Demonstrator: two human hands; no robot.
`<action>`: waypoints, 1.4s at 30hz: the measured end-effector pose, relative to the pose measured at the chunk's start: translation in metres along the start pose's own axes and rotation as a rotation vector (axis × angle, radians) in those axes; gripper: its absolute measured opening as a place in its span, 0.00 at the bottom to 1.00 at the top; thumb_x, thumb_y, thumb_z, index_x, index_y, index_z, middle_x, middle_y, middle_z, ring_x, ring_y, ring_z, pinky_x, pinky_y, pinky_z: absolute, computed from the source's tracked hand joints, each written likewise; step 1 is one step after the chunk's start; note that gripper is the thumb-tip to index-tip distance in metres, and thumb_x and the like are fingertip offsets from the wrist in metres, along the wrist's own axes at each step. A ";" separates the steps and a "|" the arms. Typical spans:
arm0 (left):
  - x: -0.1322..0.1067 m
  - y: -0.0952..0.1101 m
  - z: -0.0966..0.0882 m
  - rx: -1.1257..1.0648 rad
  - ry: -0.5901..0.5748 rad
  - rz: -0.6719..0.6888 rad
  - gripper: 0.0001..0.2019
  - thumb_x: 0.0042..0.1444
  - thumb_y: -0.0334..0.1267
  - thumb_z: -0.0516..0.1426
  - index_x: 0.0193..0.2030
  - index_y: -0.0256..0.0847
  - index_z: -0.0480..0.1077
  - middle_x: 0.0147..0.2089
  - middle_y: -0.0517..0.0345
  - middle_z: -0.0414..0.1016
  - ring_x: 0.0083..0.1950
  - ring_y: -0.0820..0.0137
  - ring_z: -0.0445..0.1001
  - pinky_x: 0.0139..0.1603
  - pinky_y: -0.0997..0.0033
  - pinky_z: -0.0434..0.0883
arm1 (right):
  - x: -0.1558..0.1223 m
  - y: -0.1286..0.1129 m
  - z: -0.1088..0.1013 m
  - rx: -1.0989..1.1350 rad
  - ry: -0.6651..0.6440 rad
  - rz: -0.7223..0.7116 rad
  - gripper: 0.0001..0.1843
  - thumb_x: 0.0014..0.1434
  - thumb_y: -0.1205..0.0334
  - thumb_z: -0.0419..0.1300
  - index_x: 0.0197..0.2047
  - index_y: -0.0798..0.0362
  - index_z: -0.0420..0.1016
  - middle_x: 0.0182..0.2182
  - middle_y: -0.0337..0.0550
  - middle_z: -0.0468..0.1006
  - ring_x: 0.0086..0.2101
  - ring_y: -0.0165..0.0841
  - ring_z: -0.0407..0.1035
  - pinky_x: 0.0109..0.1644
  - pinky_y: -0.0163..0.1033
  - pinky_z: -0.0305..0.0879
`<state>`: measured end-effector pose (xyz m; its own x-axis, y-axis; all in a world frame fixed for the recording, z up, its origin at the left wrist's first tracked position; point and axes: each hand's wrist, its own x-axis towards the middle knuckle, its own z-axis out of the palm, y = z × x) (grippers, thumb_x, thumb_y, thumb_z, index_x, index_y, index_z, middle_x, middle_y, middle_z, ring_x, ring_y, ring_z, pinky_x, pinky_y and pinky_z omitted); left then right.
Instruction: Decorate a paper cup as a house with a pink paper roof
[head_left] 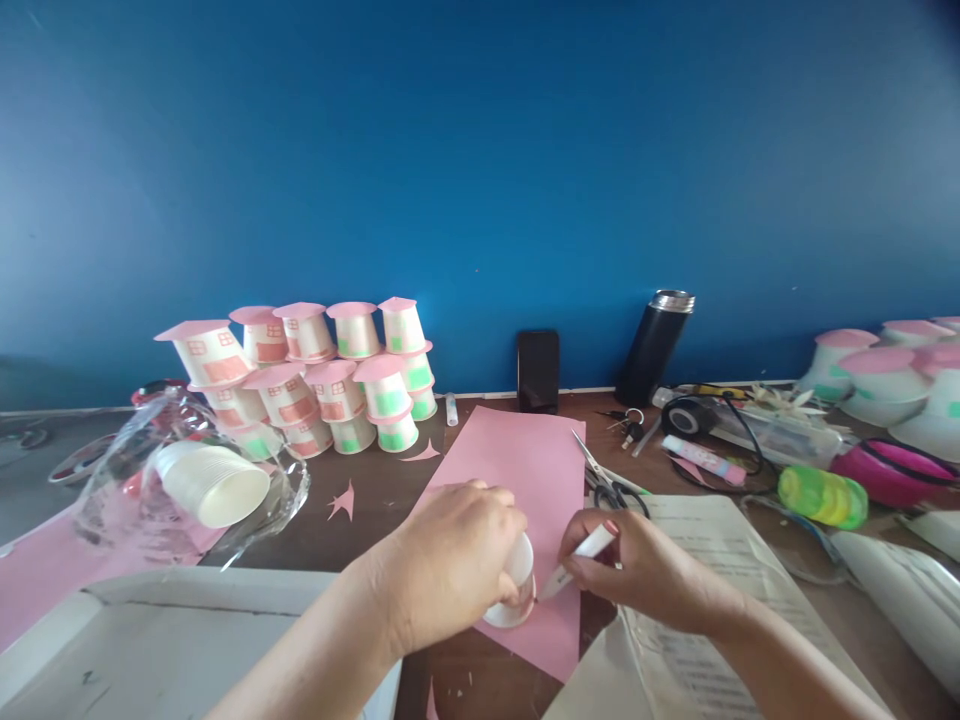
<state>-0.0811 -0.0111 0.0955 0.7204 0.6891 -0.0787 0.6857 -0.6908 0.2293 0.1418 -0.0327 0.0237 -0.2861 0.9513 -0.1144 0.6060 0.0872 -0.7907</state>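
Note:
My left hand [469, 545] is closed around a white paper cup [520, 562], which stands on a sheet of pink paper [517, 445]. Part of the cup is hidden by the fingers. In my right hand [630, 560] is a white marker [592, 542], its tip pointing down and left at the cup's lower edge; whether it touches cup or paper I cannot tell. Just beyond the right hand, scissors [600, 465] with dark handles lie partly over the pink sheet. Printed paper [720, 560] lies under the right forearm.
Stacked cups with pink paper tops [379, 385] stand back left. Nearer are nested white cups [217, 485] in clear plastic and a white tray [225, 590]. A phone [538, 370] and black flask [654, 345] lean on the blue wall; keys [630, 420] and clutter lie right.

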 end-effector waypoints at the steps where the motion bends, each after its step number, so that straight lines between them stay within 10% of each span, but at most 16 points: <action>1: 0.000 0.000 0.001 -0.004 0.002 0.002 0.07 0.44 0.31 0.55 0.25 0.40 0.57 0.30 0.61 0.66 0.32 0.71 0.64 0.30 0.70 0.55 | 0.000 0.000 0.001 0.010 0.001 0.013 0.06 0.55 0.65 0.58 0.31 0.51 0.76 0.20 0.33 0.72 0.22 0.25 0.62 0.23 0.29 0.55; 42: -0.001 0.004 -0.006 0.048 -0.054 0.002 0.05 0.50 0.37 0.61 0.30 0.38 0.71 0.33 0.58 0.71 0.36 0.67 0.69 0.34 0.69 0.64 | 0.016 0.013 0.012 0.180 0.179 0.008 0.15 0.61 0.51 0.56 0.27 0.52 0.69 0.16 0.31 0.65 0.19 0.28 0.63 0.24 0.32 0.62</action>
<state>-0.0793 -0.0130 0.1019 0.7257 0.6754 -0.1309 0.6873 -0.7031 0.1825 0.1362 -0.0197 0.0039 -0.1360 0.9904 -0.0254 0.4612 0.0406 -0.8864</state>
